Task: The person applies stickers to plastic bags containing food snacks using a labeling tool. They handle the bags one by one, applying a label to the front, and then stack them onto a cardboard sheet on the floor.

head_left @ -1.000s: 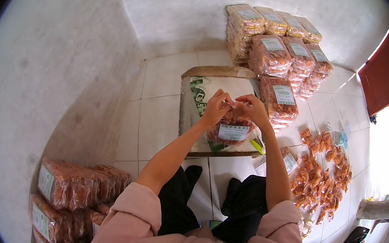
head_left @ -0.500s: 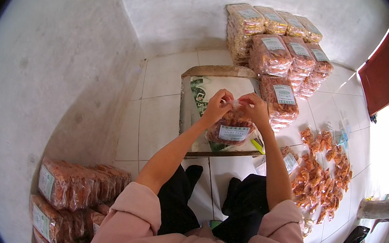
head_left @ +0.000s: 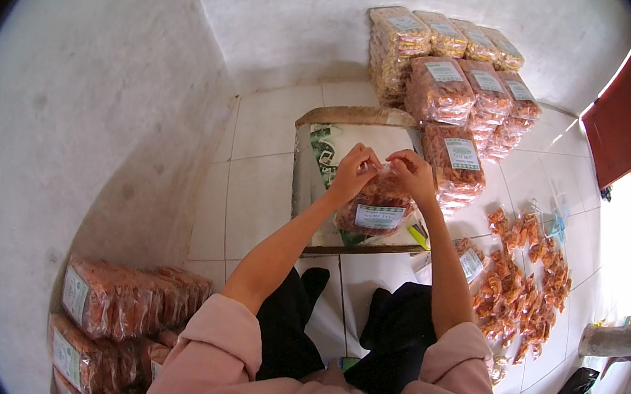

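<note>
A clear plastic bag (head_left: 373, 214) of reddish-brown snacks with a white label stands on a low table (head_left: 304, 211) with a worn top. My left hand (head_left: 356, 172) is closed, pinching the gathered top of the bag from its left side. On the other side, my right hand (head_left: 413, 177) has its fingers bent and closed on the same plastic; part of their grip is hidden behind the knuckles. A small gap shows between the two hands' fingertips. Close to my right forearm, a yellow-green tool (head_left: 419, 235), perhaps a cutter, lies by the table's near right corner.
Stacked packs of brown snacks (head_left: 450, 162) touch the table's right side, with pale yellow packs (head_left: 399, 39) behind. Small filled bags (head_left: 519, 286) lie on the tiled floor at right, near a labelled pack (head_left: 470, 263). More packs (head_left: 113, 298) are piled at lower left.
My right fingertips have lifted slightly and shifted at the bag's top, and a gap between the hands shows more. The bag stays in place on the table.
</note>
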